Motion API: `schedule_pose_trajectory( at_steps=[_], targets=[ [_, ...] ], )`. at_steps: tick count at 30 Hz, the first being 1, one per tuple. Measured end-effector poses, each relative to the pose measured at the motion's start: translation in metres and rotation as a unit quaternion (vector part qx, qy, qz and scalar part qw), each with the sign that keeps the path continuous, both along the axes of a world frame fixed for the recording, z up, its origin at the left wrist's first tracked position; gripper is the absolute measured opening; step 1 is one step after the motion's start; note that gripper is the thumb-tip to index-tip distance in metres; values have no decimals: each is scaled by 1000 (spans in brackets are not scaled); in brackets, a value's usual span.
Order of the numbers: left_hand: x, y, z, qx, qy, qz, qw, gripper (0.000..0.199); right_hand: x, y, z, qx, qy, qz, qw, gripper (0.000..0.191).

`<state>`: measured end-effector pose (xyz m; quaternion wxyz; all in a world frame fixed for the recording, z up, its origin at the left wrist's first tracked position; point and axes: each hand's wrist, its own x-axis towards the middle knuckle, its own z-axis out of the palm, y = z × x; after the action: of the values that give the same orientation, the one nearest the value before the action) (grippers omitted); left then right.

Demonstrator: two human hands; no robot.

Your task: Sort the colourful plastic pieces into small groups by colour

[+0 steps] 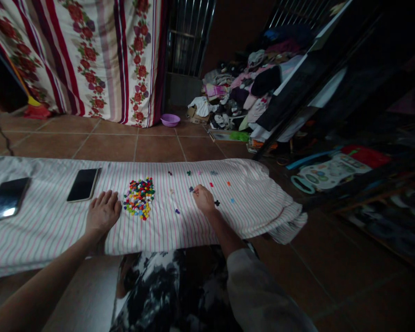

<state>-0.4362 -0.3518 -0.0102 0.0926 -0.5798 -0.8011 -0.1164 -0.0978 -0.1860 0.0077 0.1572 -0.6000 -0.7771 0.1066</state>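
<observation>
Little colored beads [139, 198] sit in a heap in the middle of a striped cloth [259, 203], with a few loose ones to the right. The left hand [103, 213] lies flat beside the heap, fingers spread, holding nothing. The right hand [204, 199] pinches its fingers together; whether they hold a bead is too small to see. Two phones [83, 184] lie at the left.

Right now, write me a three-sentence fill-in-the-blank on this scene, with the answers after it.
The left hand lies flat on the ____ cloth.
In this view, the right hand is among the scattered pieces on the ____ side of the heap of coloured pieces.
A purple basin stands on the tiled ____.

Answers: striped; right; floor.
</observation>
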Motion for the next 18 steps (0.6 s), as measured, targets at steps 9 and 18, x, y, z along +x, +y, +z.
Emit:
schedule_pose_trajectory(
  at_steps=[9, 18],
  targets=[
    [2, 1, 3, 4, -24, 2, 1000, 55, -5, 11, -1, -25, -32, 9, 999, 5],
    [1, 1, 1, 11, -31, 9, 999, 52, -1, 17, -14, 17, 7, 28, 999, 7]
  ],
)
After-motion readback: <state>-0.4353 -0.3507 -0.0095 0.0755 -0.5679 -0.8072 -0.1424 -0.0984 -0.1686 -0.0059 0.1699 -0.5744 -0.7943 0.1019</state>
